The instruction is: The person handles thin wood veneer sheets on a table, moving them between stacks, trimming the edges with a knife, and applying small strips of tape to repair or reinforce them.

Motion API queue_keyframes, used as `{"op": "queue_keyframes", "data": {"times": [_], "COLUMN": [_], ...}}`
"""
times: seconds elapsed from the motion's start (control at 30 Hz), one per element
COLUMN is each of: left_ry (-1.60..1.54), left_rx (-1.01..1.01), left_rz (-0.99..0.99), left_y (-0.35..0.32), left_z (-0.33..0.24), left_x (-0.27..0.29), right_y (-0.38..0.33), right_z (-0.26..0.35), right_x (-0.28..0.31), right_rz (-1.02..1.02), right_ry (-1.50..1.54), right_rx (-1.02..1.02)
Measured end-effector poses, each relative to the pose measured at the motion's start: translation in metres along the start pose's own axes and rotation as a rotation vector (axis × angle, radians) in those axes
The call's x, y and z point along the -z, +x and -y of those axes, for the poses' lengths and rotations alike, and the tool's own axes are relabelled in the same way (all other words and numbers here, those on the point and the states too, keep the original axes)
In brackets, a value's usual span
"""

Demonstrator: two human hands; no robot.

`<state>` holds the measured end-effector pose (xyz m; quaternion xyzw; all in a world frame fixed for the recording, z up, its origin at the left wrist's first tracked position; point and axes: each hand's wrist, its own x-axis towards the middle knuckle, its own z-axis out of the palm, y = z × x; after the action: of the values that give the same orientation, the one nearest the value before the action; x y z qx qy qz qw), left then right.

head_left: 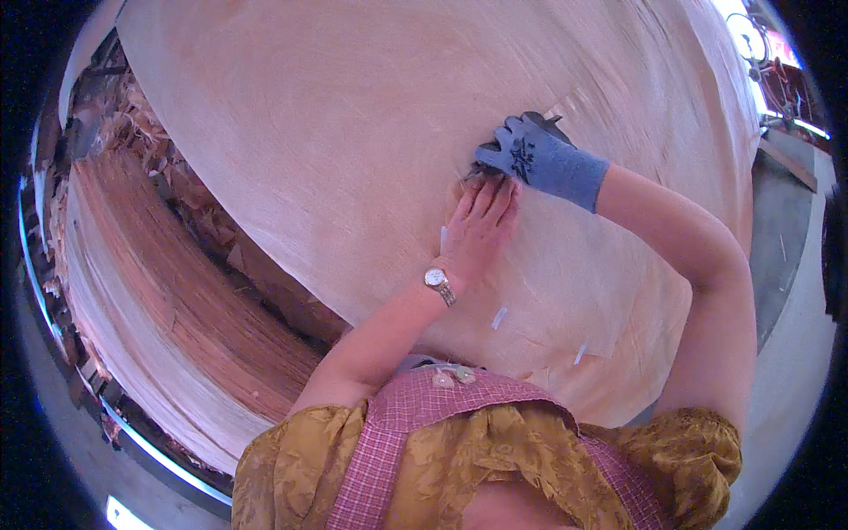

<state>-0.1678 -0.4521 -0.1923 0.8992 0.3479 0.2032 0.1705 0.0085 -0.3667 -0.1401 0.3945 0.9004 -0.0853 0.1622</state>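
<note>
A large, pale wood veneer sheet point(353, 132) spreads out under both hands. My left hand point(481, 225), bare and with a wristwatch point(436, 279) on its wrist, lies flat on the sheet with the fingers stretched forward. Just beyond its fingertips is my right hand point(543, 159), in a blue-grey glove with dark-coated fingers. Those gloved fingers are curled down at the veneer, around something dark that I cannot make out. Short whitish strips of tape point(499, 318) stick to the sheet nearer my body.
To the left stands a stack of veneer sheets point(177, 291), its layered brown and pale edges showing. Torn veneer scraps point(141, 124) fill the gap between it and the sheet. A grey surface point(786, 238) lies at the right, with machinery point(782, 88) at the far right.
</note>
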Motion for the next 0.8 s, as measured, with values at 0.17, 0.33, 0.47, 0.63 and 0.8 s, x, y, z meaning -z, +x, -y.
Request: {"op": "queue_keyframes", "data": {"times": [0.17,0.33,0.47,0.63,0.8], "left_ry": [0.036,-0.029,-0.113,0.02,-0.127], "left_rx": [0.017,-0.025,-0.007,-0.014,-0.081], "left_rz": [0.041,0.091,0.045,0.045,0.053], "left_y": [0.007,0.036,0.056,0.061,0.087], "left_z": [-0.004,-0.014,-0.017,-0.022,-0.033], "left_x": [0.002,-0.001,-0.015,-0.026,-0.031], "right_y": [-0.021,-0.026,-0.024,-0.053,-0.058], "right_z": [-0.046,-0.053,-0.067,-0.106,-0.105], "right_x": [-0.003,-0.009,-0.009,-0.017,-0.024], "right_rz": [-0.013,0.012,-0.044,-0.032,-0.098], "right_ry": [-0.022,-0.069,-0.088,-0.078,-0.092], "right_rx": [-0.015,-0.037,0.022,-0.094,-0.038]}}
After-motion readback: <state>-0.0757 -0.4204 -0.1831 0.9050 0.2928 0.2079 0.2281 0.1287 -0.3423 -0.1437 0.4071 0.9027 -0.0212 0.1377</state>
